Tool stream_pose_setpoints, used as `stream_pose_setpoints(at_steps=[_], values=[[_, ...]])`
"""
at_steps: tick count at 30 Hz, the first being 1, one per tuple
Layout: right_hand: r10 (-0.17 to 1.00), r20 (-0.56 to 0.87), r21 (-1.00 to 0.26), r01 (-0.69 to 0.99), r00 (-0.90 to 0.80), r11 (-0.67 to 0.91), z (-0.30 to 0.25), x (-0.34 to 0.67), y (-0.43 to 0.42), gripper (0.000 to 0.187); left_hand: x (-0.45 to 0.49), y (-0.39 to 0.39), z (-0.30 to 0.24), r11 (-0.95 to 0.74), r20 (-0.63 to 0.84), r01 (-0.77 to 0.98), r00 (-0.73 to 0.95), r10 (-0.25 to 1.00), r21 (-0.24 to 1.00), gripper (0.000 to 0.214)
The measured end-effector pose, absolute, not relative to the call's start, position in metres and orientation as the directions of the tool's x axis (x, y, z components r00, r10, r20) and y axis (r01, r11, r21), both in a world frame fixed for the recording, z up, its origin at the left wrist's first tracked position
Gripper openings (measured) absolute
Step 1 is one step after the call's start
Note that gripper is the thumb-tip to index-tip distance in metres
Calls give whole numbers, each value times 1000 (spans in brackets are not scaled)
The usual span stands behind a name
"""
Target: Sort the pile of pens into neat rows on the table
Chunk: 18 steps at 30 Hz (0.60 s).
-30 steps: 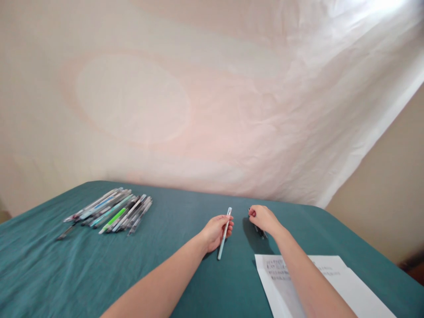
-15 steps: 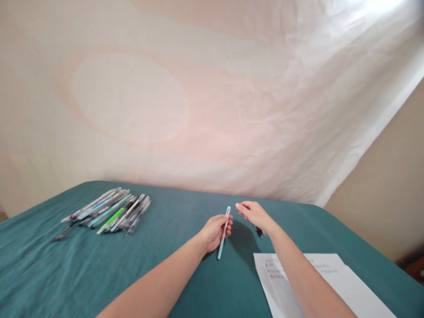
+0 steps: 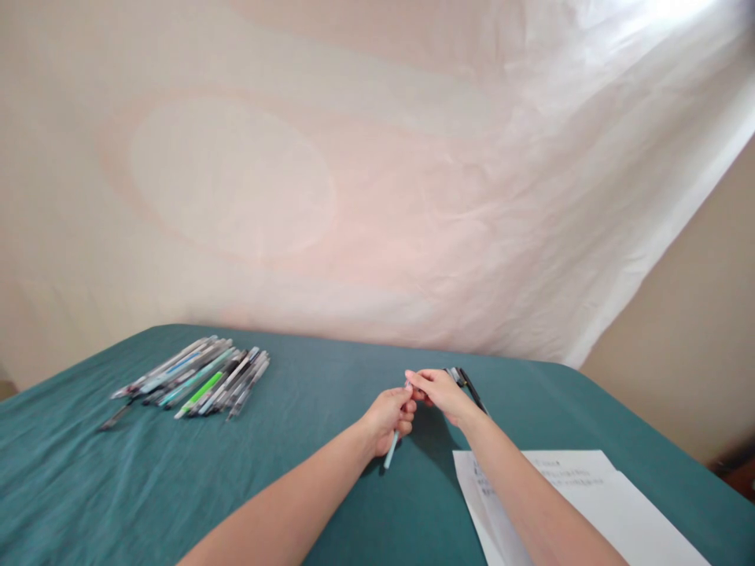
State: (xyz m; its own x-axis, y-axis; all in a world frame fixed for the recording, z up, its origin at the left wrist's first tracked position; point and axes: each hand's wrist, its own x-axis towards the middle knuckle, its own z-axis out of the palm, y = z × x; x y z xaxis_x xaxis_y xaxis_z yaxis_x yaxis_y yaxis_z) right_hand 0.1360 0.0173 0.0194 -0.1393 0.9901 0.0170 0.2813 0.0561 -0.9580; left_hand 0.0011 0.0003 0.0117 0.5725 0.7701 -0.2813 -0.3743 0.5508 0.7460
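Note:
My left hand is closed around a light blue pen, whose lower end sticks out below the fist over the teal tablecloth. My right hand pinches the pen's upper end, fingertips meeting the left hand's. Just behind the right hand lie a couple of dark pens on the cloth. A row of several pens lies at the far left of the table.
White sheets of paper with printed text lie at the near right under my right forearm. A pale cloth backdrop hangs behind the table. The table's right edge drops off beyond the paper.
My right hand left the dark pens on the cloth, swung left and closed its fingertips on the top of the pen in my left hand.

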Motion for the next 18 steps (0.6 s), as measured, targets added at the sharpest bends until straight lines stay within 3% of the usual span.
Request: stream_pose_setpoints(at_steps=[10, 18], values=[[994, 24, -966, 255, -104, 50, 24, 142, 19, 41, 3, -3, 10, 500, -289, -296, 541, 790, 814, 31], [958, 209, -912, 392, 196, 119, 17, 194, 47, 38, 2, 0, 9, 567, -335, -346, 541, 771, 747, 21]])
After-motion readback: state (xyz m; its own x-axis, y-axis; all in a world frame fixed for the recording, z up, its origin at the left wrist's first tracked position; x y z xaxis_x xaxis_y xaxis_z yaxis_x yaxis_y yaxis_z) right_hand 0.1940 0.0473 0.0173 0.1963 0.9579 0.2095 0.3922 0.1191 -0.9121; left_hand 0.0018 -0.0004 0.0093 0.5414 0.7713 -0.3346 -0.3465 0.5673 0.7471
